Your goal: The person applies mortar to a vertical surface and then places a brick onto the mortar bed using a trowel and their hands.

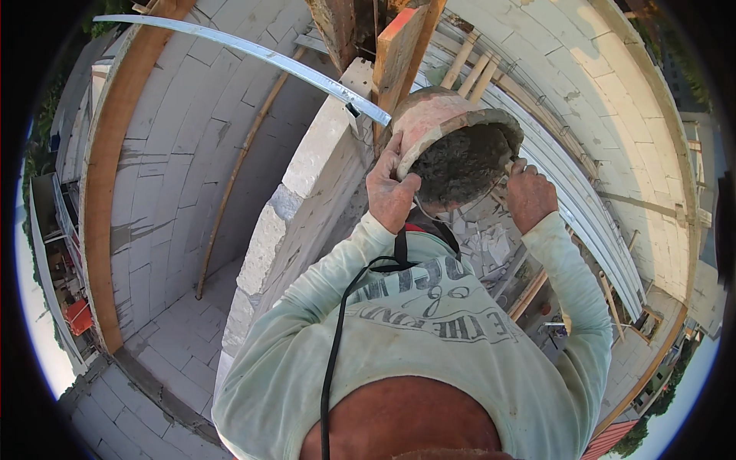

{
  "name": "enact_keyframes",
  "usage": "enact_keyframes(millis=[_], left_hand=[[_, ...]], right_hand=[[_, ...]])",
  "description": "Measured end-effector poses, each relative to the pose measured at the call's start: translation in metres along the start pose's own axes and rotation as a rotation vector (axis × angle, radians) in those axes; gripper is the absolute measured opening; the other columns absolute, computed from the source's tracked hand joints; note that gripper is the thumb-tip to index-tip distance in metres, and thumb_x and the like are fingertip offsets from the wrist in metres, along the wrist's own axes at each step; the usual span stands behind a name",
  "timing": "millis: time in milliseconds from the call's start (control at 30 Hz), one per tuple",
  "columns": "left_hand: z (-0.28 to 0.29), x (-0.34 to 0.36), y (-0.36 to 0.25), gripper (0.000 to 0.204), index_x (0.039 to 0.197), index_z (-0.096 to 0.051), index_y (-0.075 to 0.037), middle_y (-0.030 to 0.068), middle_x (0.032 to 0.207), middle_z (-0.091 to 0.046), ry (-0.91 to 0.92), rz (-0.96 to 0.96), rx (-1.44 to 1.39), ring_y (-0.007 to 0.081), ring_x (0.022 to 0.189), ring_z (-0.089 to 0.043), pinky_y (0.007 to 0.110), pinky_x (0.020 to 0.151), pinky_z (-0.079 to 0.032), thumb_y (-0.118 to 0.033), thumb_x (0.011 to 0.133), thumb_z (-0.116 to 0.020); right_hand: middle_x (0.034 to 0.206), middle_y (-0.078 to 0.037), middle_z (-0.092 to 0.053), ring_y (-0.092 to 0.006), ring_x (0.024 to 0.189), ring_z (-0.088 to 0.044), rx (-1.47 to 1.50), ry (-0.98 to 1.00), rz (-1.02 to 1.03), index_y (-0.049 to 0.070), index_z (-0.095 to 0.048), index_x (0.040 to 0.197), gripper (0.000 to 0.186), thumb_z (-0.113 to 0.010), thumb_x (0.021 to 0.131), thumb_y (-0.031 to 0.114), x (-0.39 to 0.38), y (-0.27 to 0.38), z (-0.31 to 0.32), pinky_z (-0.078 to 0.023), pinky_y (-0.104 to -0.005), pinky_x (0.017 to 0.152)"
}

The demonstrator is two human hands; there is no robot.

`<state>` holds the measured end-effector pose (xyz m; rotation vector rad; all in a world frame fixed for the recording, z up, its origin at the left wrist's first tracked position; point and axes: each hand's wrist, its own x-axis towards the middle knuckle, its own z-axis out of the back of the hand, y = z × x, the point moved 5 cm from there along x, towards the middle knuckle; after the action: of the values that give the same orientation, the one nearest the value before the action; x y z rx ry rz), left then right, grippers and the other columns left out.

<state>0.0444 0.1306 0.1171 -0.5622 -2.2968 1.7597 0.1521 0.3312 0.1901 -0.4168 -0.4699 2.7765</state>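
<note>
A round, mortar-crusted bucket [431, 113] is tilted so that its mouth faces me. Grey wet mortar [464, 162] coats its inside. My left hand [392, 186] grips the left rim, thumb at the front edge and fingers round the outside. At the right rim my right hand [531, 197] is closed, with the thumb and fingers pinching the edge; part of that grip is hidden. Just left of the bucket, the end of a long metal profile [299, 75] rests on the top of a white block wall [308, 167].
Wooden posts [400, 54] rise beyond the wall. Long metal profiles [590, 222] and timber poles [475, 73] lie to the right. Broken block pieces [491, 245] litter the ground below. A thin wooden pole [244, 165] leans against the left block wall [165, 161]. A black cord [335, 345] hangs over my shirt.
</note>
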Motion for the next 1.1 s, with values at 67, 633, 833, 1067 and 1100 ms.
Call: enact_keyframes(millis=[67, 633, 833, 1067, 1100], left_hand=[[-0.004, 0.001, -0.008, 0.009, 0.075, -0.050, 0.002, 0.0277, 0.143, -0.039, 0.044, -0.043, 0.029, 0.0246, 0.125, -0.044, 0.031, 0.098, -0.036, 0.001, 0.067, -0.055], [0.004, 0.002, -0.009, 0.017, 0.083, -0.053, 0.003, 0.0183, 0.146, -0.039, 0.041, 0.082, -0.180, 0.0203, 0.120, -0.047, 0.030, 0.098, -0.037, 0.007, 0.066, -0.053], [0.002, 0.005, -0.002, 0.032, 0.098, -0.055, 0.008, 0.0141, 0.133, -0.050, -0.042, 0.271, -0.438, 0.0160, 0.102, -0.054, 0.025, 0.087, -0.043, 0.011, 0.067, -0.051], [0.007, 0.012, 0.013, 0.021, 0.083, -0.052, -0.004, 0.0063, 0.077, -0.059, -0.168, 0.315, -0.475, 0.0152, 0.066, -0.056, 0.026, 0.060, -0.046, 0.010, 0.068, -0.053], [0.009, 0.012, 0.017, 0.021, 0.083, -0.052, -0.004, 0.0063, 0.077, -0.059, -0.175, 0.306, -0.485, 0.0152, 0.066, -0.056, 0.026, 0.060, -0.046, 0.010, 0.068, -0.053]], right_hand=[[0.074, -0.018, -0.066, -0.0337, 0.067, -0.067, 0.174, 0.083, 0.049, -0.001, -0.062, 0.092, 0.022, -0.061, 0.083, 0.018, 0.015, 0.001, -0.028, -0.055, -0.0398, 0.062], [0.072, -0.023, -0.060, -0.0390, 0.066, -0.059, 1.267, 0.240, 0.073, -0.006, -0.061, 0.088, 0.032, -0.068, 0.079, 0.024, 0.012, 0.034, -0.063, -0.045, -0.0441, 0.065], [0.062, -0.012, -0.056, -0.0225, 0.047, -0.051, 1.474, 0.342, -0.019, -0.004, -0.058, 0.079, 0.025, -0.066, 0.082, 0.020, 0.003, 0.027, -0.054, -0.041, -0.0340, 0.050], [0.061, -0.003, -0.053, -0.0102, 0.047, -0.049, 1.534, 0.391, -0.045, -0.002, -0.058, 0.079, 0.023, -0.063, 0.084, 0.020, -0.015, 0.005, -0.017, -0.039, -0.0273, 0.045], [0.061, -0.003, -0.053, -0.0102, 0.047, -0.049, 1.523, 0.391, -0.035, -0.002, -0.058, 0.079, 0.023, -0.063, 0.084, 0.020, -0.016, 0.000, -0.011, -0.039, -0.0273, 0.045]])
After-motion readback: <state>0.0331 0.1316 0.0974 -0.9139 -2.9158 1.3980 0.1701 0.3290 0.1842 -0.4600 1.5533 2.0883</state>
